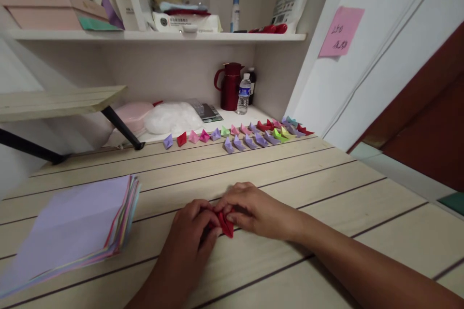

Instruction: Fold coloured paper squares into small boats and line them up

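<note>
A small red folded paper (226, 225) rests at the table's middle, partly covered by fingers. My left hand (195, 229) pinches its left side between thumb and fingers. From the right, my right hand (246, 207) grips its upper right part, thumb against the fold. One pointed corner of the paper shows toward me. Farther back, several folded paper boats stand in rows, among them a purple one (228, 145) and a red one (181, 139). To the left lies a stack of coloured paper sheets (79, 222), a lilac sheet on top.
The slatted wooden table (326, 222) reaches back to a white shelf unit (163, 36). A dark red jug (230, 86) and a water bottle (244, 94) stand behind the boats. A small raised wooden stand (61, 101) with black legs is at the left.
</note>
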Demonstrator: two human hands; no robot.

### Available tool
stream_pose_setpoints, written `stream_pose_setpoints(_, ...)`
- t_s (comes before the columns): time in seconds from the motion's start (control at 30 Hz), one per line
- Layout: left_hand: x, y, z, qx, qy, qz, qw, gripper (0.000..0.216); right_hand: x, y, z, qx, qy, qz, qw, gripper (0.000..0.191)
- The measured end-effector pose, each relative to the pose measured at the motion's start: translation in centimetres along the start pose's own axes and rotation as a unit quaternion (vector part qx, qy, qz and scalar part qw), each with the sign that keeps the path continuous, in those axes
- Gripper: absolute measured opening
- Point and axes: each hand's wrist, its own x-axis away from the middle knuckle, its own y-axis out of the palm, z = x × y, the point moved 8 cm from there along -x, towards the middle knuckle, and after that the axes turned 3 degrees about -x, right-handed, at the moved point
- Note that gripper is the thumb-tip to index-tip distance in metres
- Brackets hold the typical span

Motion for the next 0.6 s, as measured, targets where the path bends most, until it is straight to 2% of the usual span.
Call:
stream_pose_setpoints(0.17,0.0,-0.1,-0.3,0.013,-0.006,0.001,1.000,0.014,-0.1,0.2,-0.2,-0.014,-0.017,-0.013,1.000,0.019)
stream_pose_setpoints(0.37,-0.1,0.0,-0.7,0.015,-0.002,0.008,1.000,0.020,-0.3,0.0,0.4,-0.020,-0.029,0.005,0.999,0.006)
stream_pose_setpoints(0.6,0.3,0.1,-1.2,0.055,0.000,0.038,0.998,0.024,-0.5,0.1,1.2,-0.052,-0.026,0.024,0.998,0.009)
